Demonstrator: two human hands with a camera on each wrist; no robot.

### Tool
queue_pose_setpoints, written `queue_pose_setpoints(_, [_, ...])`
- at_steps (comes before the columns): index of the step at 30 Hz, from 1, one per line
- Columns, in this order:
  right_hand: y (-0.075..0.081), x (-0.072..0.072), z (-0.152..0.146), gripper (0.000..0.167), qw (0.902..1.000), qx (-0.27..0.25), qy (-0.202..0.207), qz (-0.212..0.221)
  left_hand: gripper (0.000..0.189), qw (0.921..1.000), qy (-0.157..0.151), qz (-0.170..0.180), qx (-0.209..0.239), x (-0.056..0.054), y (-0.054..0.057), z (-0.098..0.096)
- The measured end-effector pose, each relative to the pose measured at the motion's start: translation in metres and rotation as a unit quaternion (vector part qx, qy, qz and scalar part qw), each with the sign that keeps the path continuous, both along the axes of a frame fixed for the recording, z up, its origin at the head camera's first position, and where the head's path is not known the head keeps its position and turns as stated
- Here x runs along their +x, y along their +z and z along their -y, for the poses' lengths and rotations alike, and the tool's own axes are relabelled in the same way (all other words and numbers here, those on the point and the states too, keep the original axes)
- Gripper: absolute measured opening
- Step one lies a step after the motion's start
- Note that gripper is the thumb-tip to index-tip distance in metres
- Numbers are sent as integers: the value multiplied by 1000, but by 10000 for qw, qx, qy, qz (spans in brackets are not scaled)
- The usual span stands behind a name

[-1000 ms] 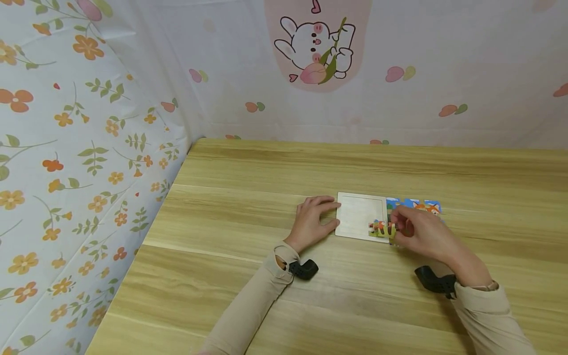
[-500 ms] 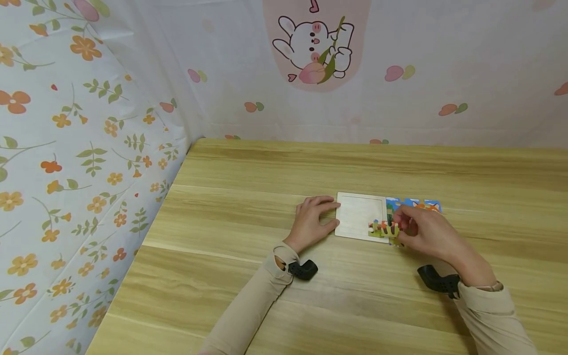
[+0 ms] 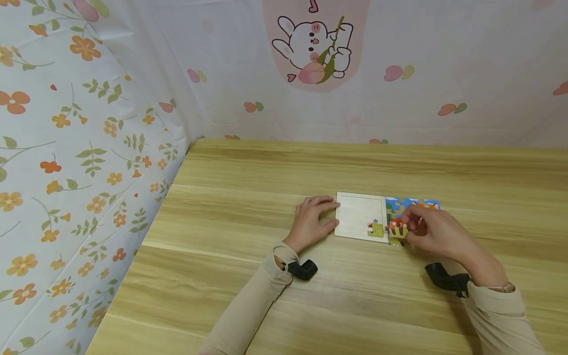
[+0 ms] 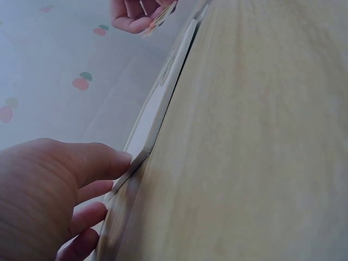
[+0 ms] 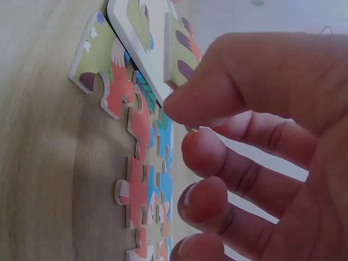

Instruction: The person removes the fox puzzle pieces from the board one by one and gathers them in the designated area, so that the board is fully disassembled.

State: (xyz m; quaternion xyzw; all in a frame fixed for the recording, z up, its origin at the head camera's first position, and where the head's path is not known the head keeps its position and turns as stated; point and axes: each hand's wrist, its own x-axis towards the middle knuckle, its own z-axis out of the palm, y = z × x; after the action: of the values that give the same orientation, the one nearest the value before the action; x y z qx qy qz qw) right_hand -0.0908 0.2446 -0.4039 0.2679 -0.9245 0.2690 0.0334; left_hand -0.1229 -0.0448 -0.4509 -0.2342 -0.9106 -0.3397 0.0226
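A white puzzle tray [image 3: 355, 214] lies flat on the wooden table. One green puzzle piece [image 3: 377, 230] sits in its lower right corner. My left hand [image 3: 312, 221] rests at the tray's left edge; in the left wrist view its thumb touches the tray's corner, with the fingers alongside. My right hand [image 3: 439, 234] pinches a striped red-and-yellow puzzle piece [image 3: 398, 229] between thumb and fingers, tilted and raised above the tray's right edge. Beneath that hand, several puzzle pieces [image 5: 136, 190] with a fox picture lie on the table against the tray, partly hidden in the head view.
The wooden tabletop [image 3: 248, 207] extends around the tray. A white curtain [image 3: 213, 59] with a rabbit print hangs behind the far edge, and a floral curtain [image 3: 88, 167] hangs along the left side.
My right hand has moved to the right with the pinched piece, away from the green piece in the tray's corner, which now shows fully. The left hand stays in place.
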Motion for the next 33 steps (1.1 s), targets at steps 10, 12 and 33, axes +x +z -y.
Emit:
queue_pose_setpoints(10, [3, 1, -5, 29, 9999, 99, -88, 108, 37, 10000, 10, -11, -1, 1, 0, 1])
queue_pose_setpoints(12, [4, 2, -7, 29, 9998, 127, -106, 88, 37, 10000, 6, -5, 7, 1, 1, 1])
queue_pose_setpoints(33, [2, 4, -23, 28, 9969, 345, -236, 669, 37, 10000, 6, 14, 0, 0, 0, 1])
